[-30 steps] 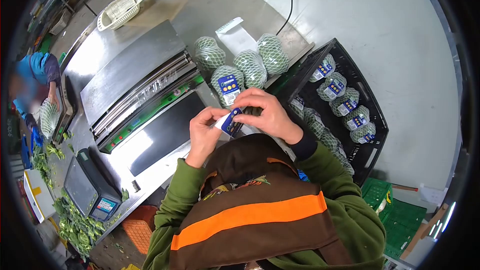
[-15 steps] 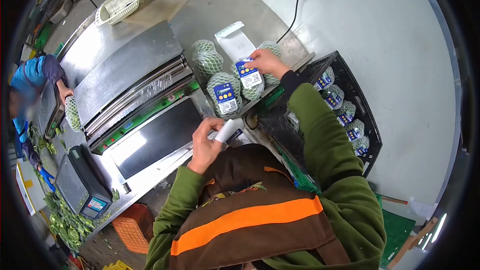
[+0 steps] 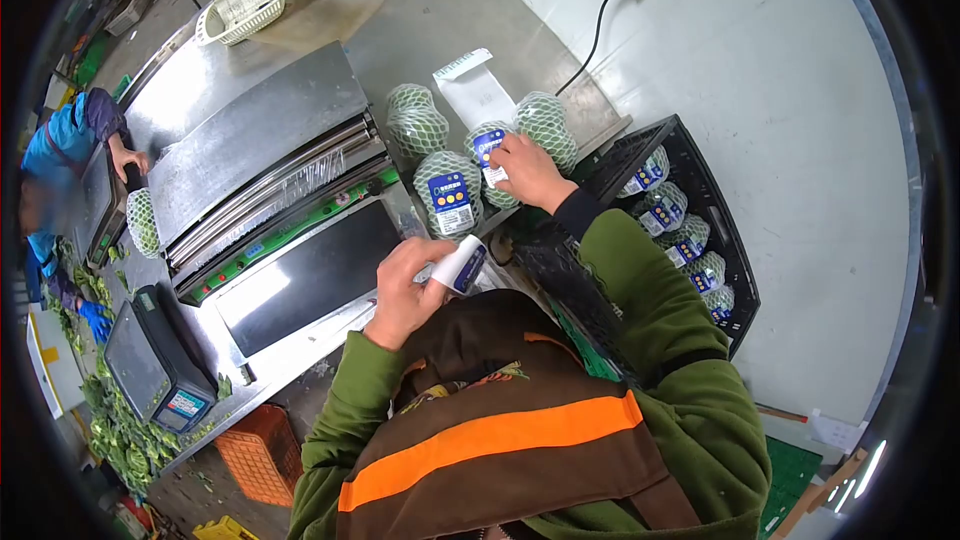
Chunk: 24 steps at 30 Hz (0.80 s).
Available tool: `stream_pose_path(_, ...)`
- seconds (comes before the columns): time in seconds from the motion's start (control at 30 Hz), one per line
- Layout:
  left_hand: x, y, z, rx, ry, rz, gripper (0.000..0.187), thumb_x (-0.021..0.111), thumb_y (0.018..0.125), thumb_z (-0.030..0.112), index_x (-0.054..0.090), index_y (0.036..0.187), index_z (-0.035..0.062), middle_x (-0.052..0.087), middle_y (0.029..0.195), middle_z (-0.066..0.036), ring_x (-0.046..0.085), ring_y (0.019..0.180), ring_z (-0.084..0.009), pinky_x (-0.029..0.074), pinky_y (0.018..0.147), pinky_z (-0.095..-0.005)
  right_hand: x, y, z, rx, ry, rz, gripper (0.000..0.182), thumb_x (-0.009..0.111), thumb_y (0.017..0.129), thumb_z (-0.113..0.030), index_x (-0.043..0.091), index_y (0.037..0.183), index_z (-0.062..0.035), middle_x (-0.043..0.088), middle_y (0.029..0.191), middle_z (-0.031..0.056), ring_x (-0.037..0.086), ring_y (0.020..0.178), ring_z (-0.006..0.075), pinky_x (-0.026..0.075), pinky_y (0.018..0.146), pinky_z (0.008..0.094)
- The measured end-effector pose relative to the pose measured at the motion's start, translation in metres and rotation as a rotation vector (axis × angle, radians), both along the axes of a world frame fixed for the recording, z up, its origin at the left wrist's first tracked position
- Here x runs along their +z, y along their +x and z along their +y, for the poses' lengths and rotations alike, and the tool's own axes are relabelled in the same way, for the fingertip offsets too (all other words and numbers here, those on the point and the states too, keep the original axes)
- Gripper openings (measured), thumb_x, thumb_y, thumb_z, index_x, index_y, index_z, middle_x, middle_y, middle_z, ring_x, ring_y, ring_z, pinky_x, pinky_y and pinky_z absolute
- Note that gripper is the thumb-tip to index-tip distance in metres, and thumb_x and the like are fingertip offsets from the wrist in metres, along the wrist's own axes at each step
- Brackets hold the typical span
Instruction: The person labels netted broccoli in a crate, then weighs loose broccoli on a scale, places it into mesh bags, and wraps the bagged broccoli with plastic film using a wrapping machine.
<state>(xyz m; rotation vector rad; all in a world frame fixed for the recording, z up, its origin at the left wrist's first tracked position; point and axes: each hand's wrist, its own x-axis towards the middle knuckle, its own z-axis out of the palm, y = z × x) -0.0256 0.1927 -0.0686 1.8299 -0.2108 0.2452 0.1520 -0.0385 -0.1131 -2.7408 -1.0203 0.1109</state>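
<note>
My left hand (image 3: pixel 405 290) is closed around a small roll of labels (image 3: pixel 458 262), white with a blue printed face. My right hand (image 3: pixel 530 172) rests with bent, slightly spread fingers on the blue-and-white label (image 3: pixel 488 147) of a pack of green produce in white foam netting (image 3: pixel 494 194). To its left lies a netted pack with the same kind of label (image 3: pixel 450 202). Behind are two netted packs showing no label, one at the left (image 3: pixel 417 122) and one at the right (image 3: pixel 547 130). A white open box or folded sheet (image 3: pixel 476 90) lies between them.
A black crate (image 3: pixel 745 290) at my right holds several labelled netted packs. The wrapping machine (image 3: pixel 270 155) stands left of the packs. Beyond it, a co-worker's hand (image 3: pixel 127 158) is near another netted pack (image 3: pixel 143 223). A scale (image 3: pixel 160 370) and white basket (image 3: pixel 247 8) also show.
My right hand has moved from holding the label's upper edge to lying over it on the pack. My left hand has turned the roll, showing its blue print. The co-worker's hand has lifted off their pack.
</note>
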Motion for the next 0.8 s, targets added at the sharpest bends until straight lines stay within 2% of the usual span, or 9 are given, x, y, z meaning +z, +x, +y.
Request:
stream_pose_path(0.13,0.016,0.010,-0.003,0.085,0.110,-0.204,0.021,0.065,0.071,0.002,0.067,0.092,0.0028,0.064,0.084,-0.012,0.063,0.077,-0.0305,0.050,0.073,-0.0365,0.029,-0.021,-0.010,0.141,-0.247,0.162,0.025,0.081,0.067,-0.021,0.069,0.087,-0.0126,0.059,0.102,0.0085,0.056,0.098,0.0318,0.048,0.083,0.0426)
stream_pose_path(0.23,0.005,0.014,-0.003,0.050,0.071,-0.175,0.022,0.066,0.076,0.003,0.066,0.098,0.0016,0.066,0.088,-0.009,0.064,0.078,-0.0235,0.050,0.076,-0.0329,0.046,-0.024,-0.002,-0.057,-0.352,0.469,0.025,0.079,0.074,-0.020,0.069,0.094,-0.0095,0.063,0.103,0.0088,0.062,0.095,0.0258,0.050,0.080,0.0376)
stream_pose_path(0.27,0.005,0.012,-0.007,0.070,-0.171,0.054,0.021,0.066,0.080,0.003,0.065,0.101,0.0003,0.066,0.091,-0.007,0.064,0.083,-0.0189,0.050,0.078,-0.0307,0.052,-0.025,0.000,-0.055,-0.349,0.469,0.025,0.079,0.074,-0.020,0.069,0.094,-0.0095,0.063,0.103,0.0088,0.062,0.095,0.0258,0.050,0.080,0.0376)
stream_pose_path(0.3,0.007,0.011,-0.010,0.093,-0.412,0.286,0.020,0.065,0.084,0.003,0.065,0.103,-0.0011,0.067,0.094,-0.005,0.063,0.087,-0.0143,0.050,0.080,-0.0285,0.058,-0.027,0.004,-0.138,0.145,0.700,0.026,0.077,0.078,-0.018,0.068,0.100,-0.0072,0.064,0.104,0.0087,0.063,0.093,0.0215,0.051,0.080,0.0342)
stream_pose_path(0.33,0.008,0.015,-0.011,0.037,-0.494,0.273,0.018,0.061,0.090,0.002,0.063,0.107,-0.0035,0.067,0.098,-0.004,0.061,0.092,-0.0090,0.049,0.083,-0.0246,0.066,-0.030,0.008,-0.218,0.649,0.911,0.028,0.075,0.082,-0.016,0.067,0.106,-0.0050,0.065,0.104,0.0087,0.064,0.091,0.0173,0.051,0.079,0.0308)
stream_pose_path(0.43,0.007,0.021,-0.015,0.037,-0.589,0.327,0.017,0.060,0.091,0.001,0.063,0.107,-0.0032,0.068,0.099,-0.005,0.062,0.093,-0.0098,0.049,0.083,-0.0248,0.116,-0.055,0.024,-0.024,0.791,1.094,0.031,0.071,0.086,-0.011,0.064,0.115,-0.0016,0.064,0.103,0.0069,0.061,0.092,0.0114,0.050,0.080,0.0261)
stream_pose_path(0.63,-0.012,0.024,-0.026,0.015,-0.661,0.376,0.015,0.067,0.088,0.004,0.064,0.102,-0.0014,0.067,0.088,-0.001,0.059,0.077,-0.0045,0.047,0.069,-0.0186,0.106,-0.070,0.012,0.100,0.757,0.525,0.029,0.074,0.081,-0.009,0.067,0.109,-0.0029,0.064,0.101,0.0064,0.061,0.088,0.0136,0.049,0.078,0.0263)
stream_pose_path(0.7,-0.020,0.024,-0.030,0.090,-0.400,0.429,0.011,0.070,0.086,0.007,0.066,0.094,0.0004,0.067,0.084,-0.001,0.056,0.072,-0.0037,0.046,0.066,-0.0201,0.104,-0.065,-0.001,0.051,0.718,0.526,0.022,0.073,0.084,-0.009,0.066,0.104,-0.0015,0.064,0.100,0.0047,0.061,0.086,0.0122,0.049,0.076,0.0256)
stream_pose_path(0.8,-0.030,0.014,-0.025,0.169,-0.130,0.285,0.009,0.073,0.081,0.005,0.066,0.085,0.0006,0.062,0.081,-0.006,0.057,0.071,-0.0140,0.046,0.069,-0.0270,0.108,-0.023,-0.033,-0.434,1.000,0.783,0.020,0.068,0.089,-0.014,0.063,0.104,-0.0022,0.065,0.095,0.0025,0.061,0.084,0.0102,0.050,0.072,0.0253)
